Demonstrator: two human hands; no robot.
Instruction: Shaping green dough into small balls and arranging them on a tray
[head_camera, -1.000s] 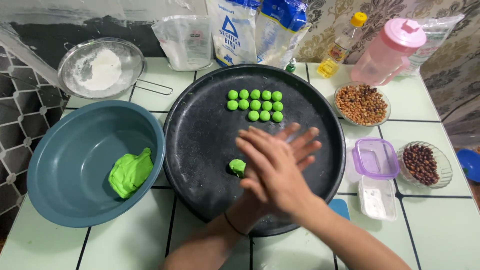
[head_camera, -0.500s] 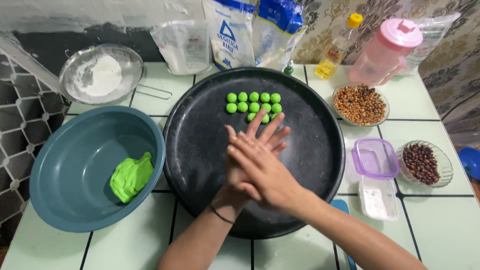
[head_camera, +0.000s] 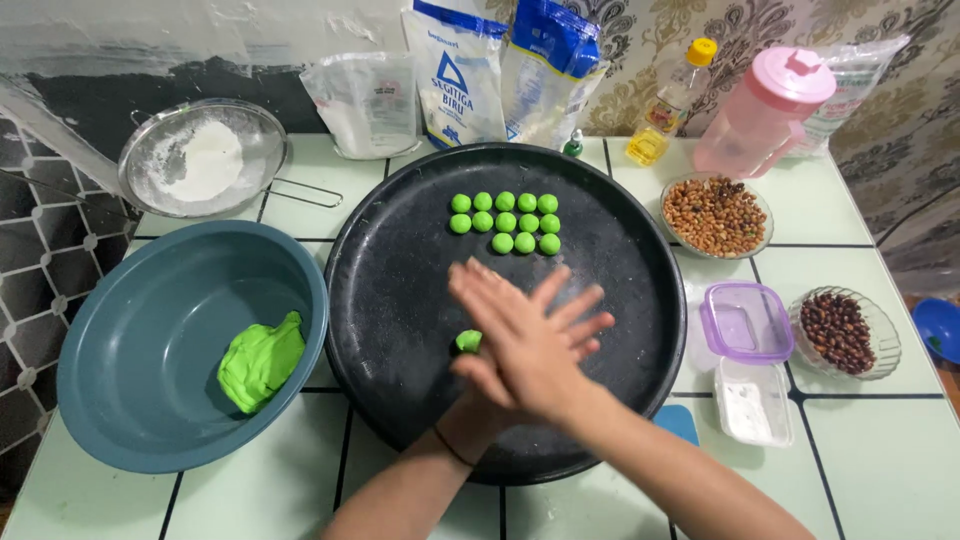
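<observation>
Right hand (head_camera: 525, 335) laid flat over left hand (head_camera: 480, 375), palms pressed together above round black metal tray (head_camera: 400, 270) on tiled desk (head_camera: 860, 440), small bright-green dough lump (head_camera: 467, 341) peeking out leftward at their edge, long axis impossible to tell.

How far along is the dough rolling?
Done: eleven green balls sit in rows on the black tray. In hand: the right hand lies over the left hand, a bit of dough peeking out. Left: the dough lump in the bowl.
</observation>
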